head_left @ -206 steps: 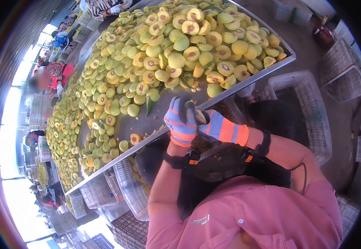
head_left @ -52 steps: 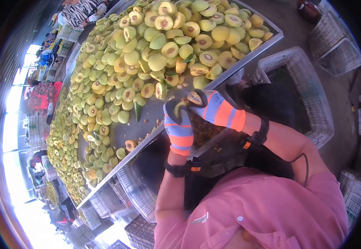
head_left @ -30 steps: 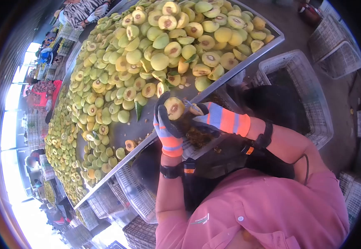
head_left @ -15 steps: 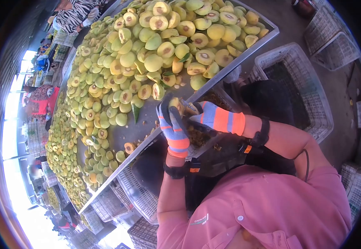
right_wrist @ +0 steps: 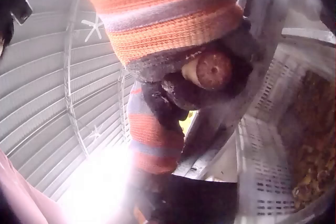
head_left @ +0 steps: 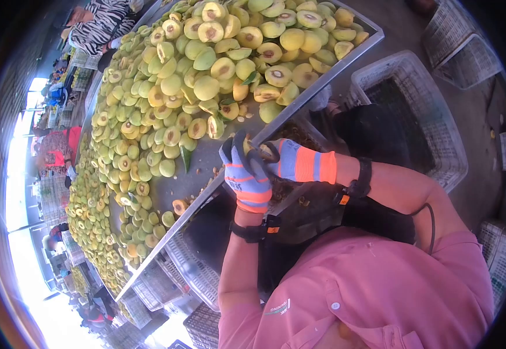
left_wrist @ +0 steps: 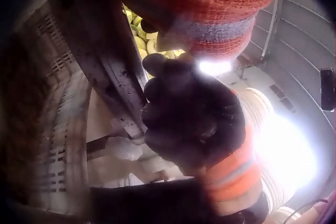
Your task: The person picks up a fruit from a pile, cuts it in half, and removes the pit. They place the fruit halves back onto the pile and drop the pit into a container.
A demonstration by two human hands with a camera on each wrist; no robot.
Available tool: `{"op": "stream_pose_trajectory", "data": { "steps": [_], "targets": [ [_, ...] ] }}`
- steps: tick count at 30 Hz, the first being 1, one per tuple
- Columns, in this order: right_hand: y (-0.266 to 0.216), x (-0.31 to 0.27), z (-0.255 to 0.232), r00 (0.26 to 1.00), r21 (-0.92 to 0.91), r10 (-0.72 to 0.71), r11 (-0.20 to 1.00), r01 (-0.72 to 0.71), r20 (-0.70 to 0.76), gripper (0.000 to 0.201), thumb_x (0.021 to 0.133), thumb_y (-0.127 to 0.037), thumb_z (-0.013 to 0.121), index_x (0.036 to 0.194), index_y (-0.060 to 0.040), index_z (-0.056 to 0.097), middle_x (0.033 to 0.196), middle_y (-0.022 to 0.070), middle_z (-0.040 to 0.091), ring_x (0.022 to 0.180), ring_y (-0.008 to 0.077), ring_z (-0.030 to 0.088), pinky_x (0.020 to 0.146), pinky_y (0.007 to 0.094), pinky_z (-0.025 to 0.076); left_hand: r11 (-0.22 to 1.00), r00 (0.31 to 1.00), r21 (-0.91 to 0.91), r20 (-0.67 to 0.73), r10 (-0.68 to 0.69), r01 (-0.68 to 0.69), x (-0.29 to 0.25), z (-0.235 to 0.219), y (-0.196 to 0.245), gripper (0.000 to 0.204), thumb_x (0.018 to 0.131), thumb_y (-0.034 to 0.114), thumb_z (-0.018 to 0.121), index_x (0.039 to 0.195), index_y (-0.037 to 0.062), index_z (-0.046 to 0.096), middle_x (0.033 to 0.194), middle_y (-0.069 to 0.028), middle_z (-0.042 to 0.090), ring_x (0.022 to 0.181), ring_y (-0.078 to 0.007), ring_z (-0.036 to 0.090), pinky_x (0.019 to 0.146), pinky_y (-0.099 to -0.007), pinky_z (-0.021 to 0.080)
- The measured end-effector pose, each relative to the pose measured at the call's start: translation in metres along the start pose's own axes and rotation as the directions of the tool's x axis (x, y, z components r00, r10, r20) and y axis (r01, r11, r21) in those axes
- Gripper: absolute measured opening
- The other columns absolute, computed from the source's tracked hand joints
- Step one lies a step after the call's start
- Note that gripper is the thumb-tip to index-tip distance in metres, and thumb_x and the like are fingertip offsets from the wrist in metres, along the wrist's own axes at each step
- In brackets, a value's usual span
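Observation:
In the head view my gloved left hand [head_left: 247, 177] curls round a yellow-green peach half [head_left: 248, 146], mostly hidden by dark fingers. Close against it, my gloved right hand [head_left: 299, 160] grips a small wooden-handled tool; its working end is hidden between the hands. The round butt of the tool's handle [right_wrist: 212, 70] pokes out of the right fist in the right wrist view. Both hands are over the near metal edge of the table. A heap of halved peaches [head_left: 206, 87], many showing brown stone hollows, covers the table just beyond.
The table's raised metal rim [head_left: 323, 85] runs diagonally past the hands. A white plastic crate [head_left: 452, 139] stands right of the legs, and a perforated crate [right_wrist: 265, 166] with brown scraps sits below. Other people, one in a zebra-print top [head_left: 99, 26], work along the far side.
A second ago the peach half's cut face was in plain sight in the left hand with the tool beside it; now the left fingers have closed over it and the hands are together.

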State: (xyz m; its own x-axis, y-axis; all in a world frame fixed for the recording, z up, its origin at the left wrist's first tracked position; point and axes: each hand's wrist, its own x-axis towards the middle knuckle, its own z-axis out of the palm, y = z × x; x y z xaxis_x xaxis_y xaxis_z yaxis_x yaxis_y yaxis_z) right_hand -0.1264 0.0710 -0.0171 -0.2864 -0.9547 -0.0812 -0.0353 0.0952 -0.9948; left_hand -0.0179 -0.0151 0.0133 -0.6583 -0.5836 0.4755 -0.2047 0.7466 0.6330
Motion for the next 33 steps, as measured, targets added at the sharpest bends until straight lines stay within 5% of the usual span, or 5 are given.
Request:
{"op": "stream_pose_trajectory", "data": {
  "steps": [10,13,18,26,33],
  "targets": [
    [-0.010,-0.007,-0.003,0.999,-0.202,0.005,0.979,0.005,0.045,0.027,0.082,-0.014,0.059,0.106,-0.0029,0.062,0.090,0.0215,0.067,0.087,0.0372,0.063,0.077,0.0395,0.050,0.695,0.905,-0.612,0.089,-0.415,0.379,-0.006,0.004,-0.015,0.030,0.094,0.015,0.054,0.118,-0.0016,0.057,0.107,-0.0114,0.062,0.094,-0.0218,0.061,0.086,-0.0316,0.049],
    [-0.018,-0.006,-0.007,0.997,-0.316,0.045,0.949,-0.022,0.066,0.029,0.079,-0.014,0.059,0.104,-0.0020,0.062,0.089,0.0241,0.066,0.088,0.0411,0.063,0.077,0.0411,0.051,0.988,0.974,-0.095,0.180,0.134,-0.119,0.004,-0.015,-0.033,0.025,0.092,0.010,0.056,0.114,-0.0006,0.060,0.105,-0.0100,0.065,0.089,-0.0191,0.063,0.080,-0.0310,0.051],
    [0.012,0.004,0.010,0.996,-0.302,0.006,0.953,0.022,0.091,0.026,0.082,-0.016,0.061,0.102,-0.0011,0.062,0.090,0.0228,0.066,0.088,0.0388,0.063,0.078,0.0398,0.050,0.619,0.833,-0.599,0.157,-0.531,0.508,-0.011,-0.002,-0.057,0.020,0.092,0.007,0.055,0.108,-0.0015,0.064,0.099,-0.0083,0.067,0.083,-0.0163,0.064,0.072,-0.0288,0.052],
    [-0.002,-0.001,0.017,0.991,-0.099,0.114,0.989,-0.107,0.065,0.024,0.090,-0.021,0.062,0.103,-0.0009,0.062,0.093,0.0162,0.069,0.083,0.0213,0.062,0.080,0.0345,0.049,0.846,0.910,-0.370,-0.008,-0.415,0.383,-0.010,-0.001,-0.032,0.019,0.096,0.014,0.052,0.100,-0.0015,0.064,0.087,-0.0050,0.066,0.075,-0.0122,0.060,0.064,-0.0265,0.049],
    [-0.002,-0.001,0.011,0.991,-0.279,0.119,0.955,-0.099,0.055,0.026,0.079,-0.015,0.061,0.099,0.0013,0.065,0.087,0.0243,0.067,0.086,0.0400,0.064,0.077,0.0401,0.051,0.711,0.824,-0.548,-0.068,-0.563,0.440,-0.008,0.014,-0.031,0.020,0.097,0.014,0.052,0.093,-0.0026,0.063,0.079,-0.0038,0.063,0.069,-0.0106,0.056,0.059,-0.0272,0.046]
  ]
}}
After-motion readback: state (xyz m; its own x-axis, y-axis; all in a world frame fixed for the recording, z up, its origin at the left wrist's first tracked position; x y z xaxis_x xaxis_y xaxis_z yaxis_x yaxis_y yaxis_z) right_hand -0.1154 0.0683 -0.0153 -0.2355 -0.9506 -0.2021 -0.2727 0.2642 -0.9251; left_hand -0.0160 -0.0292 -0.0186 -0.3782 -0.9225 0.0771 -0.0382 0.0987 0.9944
